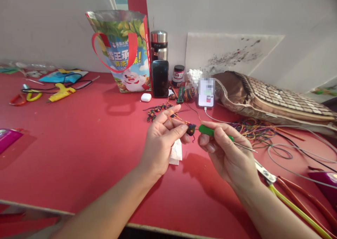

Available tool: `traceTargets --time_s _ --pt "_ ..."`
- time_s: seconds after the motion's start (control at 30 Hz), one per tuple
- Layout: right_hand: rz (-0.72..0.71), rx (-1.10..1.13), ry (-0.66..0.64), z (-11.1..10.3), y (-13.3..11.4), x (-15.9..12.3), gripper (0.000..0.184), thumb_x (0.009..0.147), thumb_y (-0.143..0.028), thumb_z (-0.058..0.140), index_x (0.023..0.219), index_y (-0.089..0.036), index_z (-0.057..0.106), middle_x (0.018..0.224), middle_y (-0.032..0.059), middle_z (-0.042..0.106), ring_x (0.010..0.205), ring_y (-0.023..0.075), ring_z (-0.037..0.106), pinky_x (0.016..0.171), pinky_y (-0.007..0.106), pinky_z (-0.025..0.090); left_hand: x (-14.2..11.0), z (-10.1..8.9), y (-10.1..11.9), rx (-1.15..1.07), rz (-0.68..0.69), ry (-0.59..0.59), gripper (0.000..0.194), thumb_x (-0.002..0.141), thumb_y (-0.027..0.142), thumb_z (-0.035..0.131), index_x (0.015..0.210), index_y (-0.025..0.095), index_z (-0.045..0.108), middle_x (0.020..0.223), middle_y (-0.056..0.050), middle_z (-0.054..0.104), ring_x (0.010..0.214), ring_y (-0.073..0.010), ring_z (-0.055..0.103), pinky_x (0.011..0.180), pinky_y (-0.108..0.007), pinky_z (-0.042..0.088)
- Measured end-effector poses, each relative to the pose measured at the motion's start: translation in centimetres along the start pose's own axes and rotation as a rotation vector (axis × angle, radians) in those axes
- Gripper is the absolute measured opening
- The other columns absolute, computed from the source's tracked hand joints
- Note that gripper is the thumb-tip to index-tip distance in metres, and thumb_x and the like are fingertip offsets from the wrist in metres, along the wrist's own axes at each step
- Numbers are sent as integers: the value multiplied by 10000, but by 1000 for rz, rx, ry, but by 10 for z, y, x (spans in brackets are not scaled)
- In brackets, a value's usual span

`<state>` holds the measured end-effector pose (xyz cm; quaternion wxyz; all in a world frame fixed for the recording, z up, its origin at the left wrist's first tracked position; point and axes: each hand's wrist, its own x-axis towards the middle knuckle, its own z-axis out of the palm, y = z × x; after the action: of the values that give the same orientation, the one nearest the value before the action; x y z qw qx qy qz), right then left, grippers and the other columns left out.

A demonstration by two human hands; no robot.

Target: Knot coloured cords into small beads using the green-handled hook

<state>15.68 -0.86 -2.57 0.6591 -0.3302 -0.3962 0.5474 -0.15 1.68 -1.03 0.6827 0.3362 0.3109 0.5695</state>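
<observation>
Left hand [159,146]: I have it over the middle of the table [105,161], thumb and fingers pinching a small dark yarn piece [191,129], an orange strand [179,117] running to it from the fingers.
Right hand [230,147]: closed round a green-handled hook [206,130], metal shaft toward the right; the green end faces the piece across a narrow gap.
Near edge [37,206]: passes beneath my left forearm [113,204].
Left room: my widest stretch of red surface, reaching out to a purple object [9,139].
Right room: tight; long-handled shears [268,176] lie just beside the wrist, tangled yarn [249,130] farther off.
Far limit: a carrier bag [126,53], black phone [160,78] and lit phone [206,95] stand beyond both hands.
</observation>
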Motion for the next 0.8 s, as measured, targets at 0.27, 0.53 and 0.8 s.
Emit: traceTargets --time_s 0.27,0.53,0.8 --pt "-1 -5 19 0 0 0 204 815 -427 948 937 -269 909 668 38 734 604 123 582 545 260 453 -1 1 4 -5 -8 11 495 771 130 870 1241 180 723 750 57 734 571 -102 685 619 -245 548" --pt "-17 -11 8 -2 1 0 185 831 -409 937 950 -271 906 677 39 739 609 135 602 539 272 456 0 1 4 0 -11 10 550 782 127 865 1305 176 706 740 62 727 573 -97 682 628 -239 548" --pt "-45 -42 24 1 0 -2 183 855 -425 913 954 -272 895 676 29 731 584 131 590 525 275 463 -1 1 2 26 43 25 514 800 154 867 1288 199 713 758 50 732 578 -107 663 623 -263 528"
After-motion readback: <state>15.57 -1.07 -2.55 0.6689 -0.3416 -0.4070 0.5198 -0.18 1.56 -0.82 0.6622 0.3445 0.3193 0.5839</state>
